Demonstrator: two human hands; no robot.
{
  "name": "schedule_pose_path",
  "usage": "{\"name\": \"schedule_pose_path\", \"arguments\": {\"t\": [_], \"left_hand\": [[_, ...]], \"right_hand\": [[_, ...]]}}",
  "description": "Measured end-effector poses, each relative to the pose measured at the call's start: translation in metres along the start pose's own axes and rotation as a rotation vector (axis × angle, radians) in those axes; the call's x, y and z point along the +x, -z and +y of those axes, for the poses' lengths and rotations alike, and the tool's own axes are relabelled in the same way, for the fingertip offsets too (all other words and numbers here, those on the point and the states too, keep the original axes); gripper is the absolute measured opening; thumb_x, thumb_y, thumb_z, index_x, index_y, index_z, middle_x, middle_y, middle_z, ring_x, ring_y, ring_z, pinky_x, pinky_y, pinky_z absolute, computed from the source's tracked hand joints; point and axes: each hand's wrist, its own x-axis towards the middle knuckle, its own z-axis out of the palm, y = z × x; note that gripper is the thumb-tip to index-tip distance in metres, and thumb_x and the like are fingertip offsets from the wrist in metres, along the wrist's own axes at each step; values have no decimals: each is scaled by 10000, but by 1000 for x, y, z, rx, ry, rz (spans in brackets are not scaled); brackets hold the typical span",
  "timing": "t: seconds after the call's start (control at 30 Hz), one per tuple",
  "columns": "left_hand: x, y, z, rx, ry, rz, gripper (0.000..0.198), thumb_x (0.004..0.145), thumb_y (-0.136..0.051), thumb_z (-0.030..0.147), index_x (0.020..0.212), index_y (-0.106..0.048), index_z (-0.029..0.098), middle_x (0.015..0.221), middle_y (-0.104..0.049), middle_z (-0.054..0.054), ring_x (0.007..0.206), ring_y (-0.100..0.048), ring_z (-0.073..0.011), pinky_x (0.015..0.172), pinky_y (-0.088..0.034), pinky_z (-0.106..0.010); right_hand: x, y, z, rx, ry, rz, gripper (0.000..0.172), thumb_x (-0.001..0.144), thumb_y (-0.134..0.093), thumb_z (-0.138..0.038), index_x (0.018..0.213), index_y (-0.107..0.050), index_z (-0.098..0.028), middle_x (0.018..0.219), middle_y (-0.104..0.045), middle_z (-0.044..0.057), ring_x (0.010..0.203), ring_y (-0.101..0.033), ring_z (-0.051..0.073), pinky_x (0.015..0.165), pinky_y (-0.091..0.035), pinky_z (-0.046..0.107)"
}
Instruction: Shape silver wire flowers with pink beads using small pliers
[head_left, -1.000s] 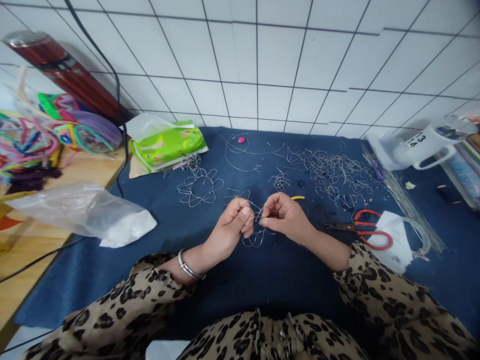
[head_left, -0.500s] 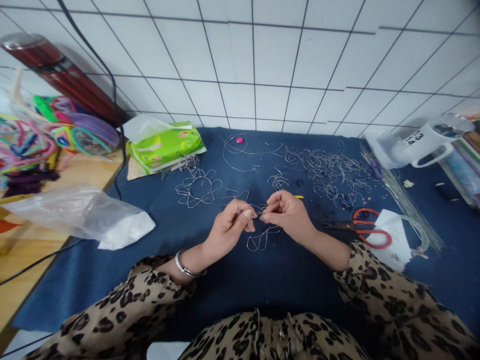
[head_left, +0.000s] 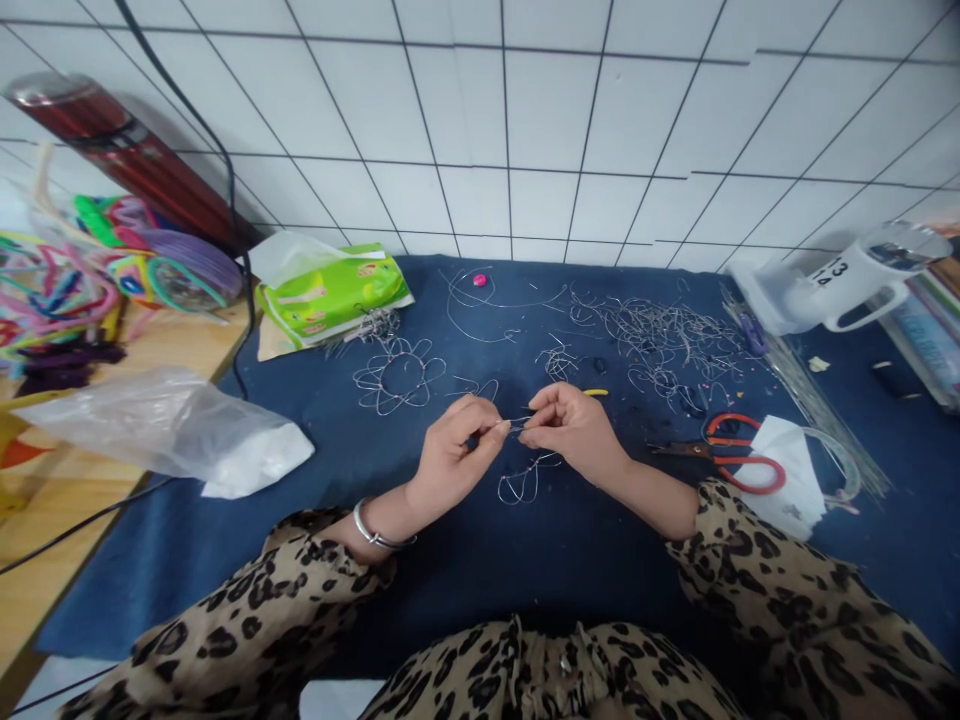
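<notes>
Thin silvery wire (head_left: 514, 425) runs between my two hands above the dark blue cloth. My left hand (head_left: 459, 455) pinches one end between thumb and forefinger. Just across a small gap, my right hand (head_left: 576, 432) grips the other part with its fingertips. Below them lies a looped wire piece (head_left: 519, 487), and a few more bent wires (head_left: 480, 388) rest behind my left hand. A flower-shaped wire ring (head_left: 399, 377) lies flat farther left. How the wire sits inside my fingers is partly hidden.
Red-handled scissors (head_left: 744, 467) lie right of my right forearm. Behind are tangled wire scraps (head_left: 667, 340) and a pink bead (head_left: 480, 281). A green tissue pack (head_left: 334, 290) and plastic bag (head_left: 172, 425) sit left; a white mug (head_left: 847, 280) stands right, before the tiled wall.
My left thumb and forefinger have straightened and shifted slightly on the wire. My right hand stays nearly in place, and the view has moved a little.
</notes>
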Motion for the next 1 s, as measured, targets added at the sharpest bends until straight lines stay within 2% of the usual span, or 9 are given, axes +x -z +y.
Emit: {"name": "schedule_pose_path", "arguments": {"t": [0.17,0.3,0.5,0.6,0.7,0.8,0.9,1.0], "left_hand": [[0,0,1,-58,40,9,96,826,-548,147,737,-555,183,819,-582,-40,758,-538,-153,715,-436,-308],[0,2,0,-81,4,6,107,796,-575,132,703,-551,178,842,-581,-46,791,-547,-164,729,-436,-318],[-2,2,-3,-200,-16,-21,146,758,-615,101,662,-524,163,789,-584,-38,693,-539,-131,647,-428,-277],[-4,0,-5,-302,46,-40,128,757,-635,115,718,-524,163,780,-587,-31,644,-528,-109,578,-424,-241],[-5,1,-9,-366,105,-22,151,760,-659,142,881,-574,171,765,-596,-20,622,-536,-101,563,-447,-232],[-4,4,-11,-302,84,-30,227,780,-653,173,1005,-634,190,761,-609,-28,646,-551,-117,592,-468,-256],[-2,6,-12,-215,17,-33,167,786,-646,165,946,-681,198,727,-617,-30,675,-560,-133,638,-464,-283],[-1,6,-11,-193,18,6,100,777,-652,169,873,-679,182,722,-617,-30,664,-559,-133,634,-455,-282]], "right_hand": [[0,1,1,0,-2,12,366,584,-733,-154,880,-523,-196,657,-641,-38,583,-629,133,596,-529,294],[1,1,4,36,-13,1,383,581,-737,-150,891,-517,-196,657,-642,-40,571,-628,129,592,-532,293],[0,0,6,52,-13,-20,394,573,-750,-156,892,-521,-193,653,-641,-42,566,-627,128,591,-531,292],[0,1,7,51,-8,-14,393,572,-749,-154,890,-521,-193,650,-636,-44,557,-622,125,584,-528,289],[0,2,7,58,-7,-18,380,572,-747,-153,879,-526,-194,645,-630,-46,551,-616,121,578,-527,286],[1,2,7,71,4,-32,340,574,-745,-157,840,-536,-192,648,-623,-45,556,-610,117,572,-522,278],[0,1,6,58,15,-39,272,581,-729,-141,780,-549,-186,645,-613,-43,569,-601,111,566,-508,263],[0,0,6,25,25,-40,212,588,-713,-131,723,-558,-183,636,-602,-45,569,-584,101,562,-489,248]]}}
